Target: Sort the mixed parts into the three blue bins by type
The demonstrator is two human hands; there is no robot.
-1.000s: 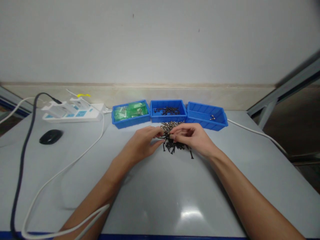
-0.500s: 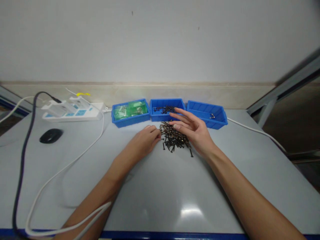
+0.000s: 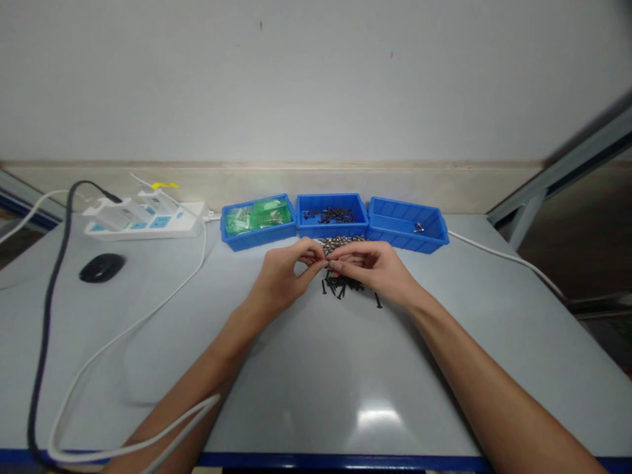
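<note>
A pile of small screws (image 3: 344, 284), black ones in front and brassy or silvery ones behind, lies on the table, partly hidden by my hands. Over the pile, my left hand (image 3: 286, 273) is closed in a pinch of thumb and fingers. My right hand (image 3: 378, 266) pinches too, and the fingertips of both hands meet. Whatever is between them is too small and covered to make out. Behind the pile, the middle blue bin (image 3: 332, 231) holds black screws (image 3: 336, 214). In the right blue bin (image 3: 395, 220) lie a few silvery screws (image 3: 419, 228).
The left blue bin (image 3: 259, 241) contains green plastic packets (image 3: 264, 216). A white power strip (image 3: 185, 227) with plugs and a black mouse (image 3: 102, 268) stand at the left. A white cable (image 3: 143, 320) runs along the table and across my left forearm. A wall (image 3: 316, 99) rises behind.
My right hand has come away from the middle bin, down and left to the pile, its fingers closing. My left hand has turned and moved slightly right, so the fingertips meet.
</note>
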